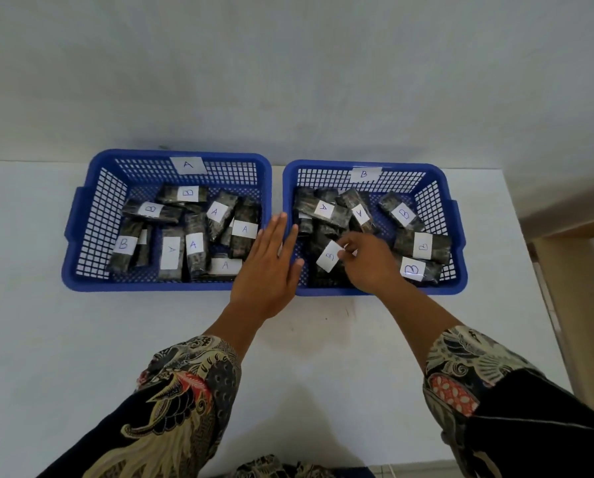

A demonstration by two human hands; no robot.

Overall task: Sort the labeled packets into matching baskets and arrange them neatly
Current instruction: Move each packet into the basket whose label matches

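Two blue mesh baskets stand side by side on a white table. The left basket [82, 215] carries an A tag and holds dark packets labelled A and B mixed together. The right basket [457, 222] carries a B tag and also holds both kinds. My left hand [271, 267] lies flat with fingers spread over the gap between the baskets, holding nothing. Inside the right basket, my right hand [368, 260] pinches a dark B packet [329, 257] near the front left. Two A packets [323, 208] lie behind it.
The white table [323, 357] stretches from the baskets toward me. Its right edge drops to a wooden frame [575, 305]. A pale wall [288, 81] rises right behind the baskets. Patterned sleeves cover both forearms.
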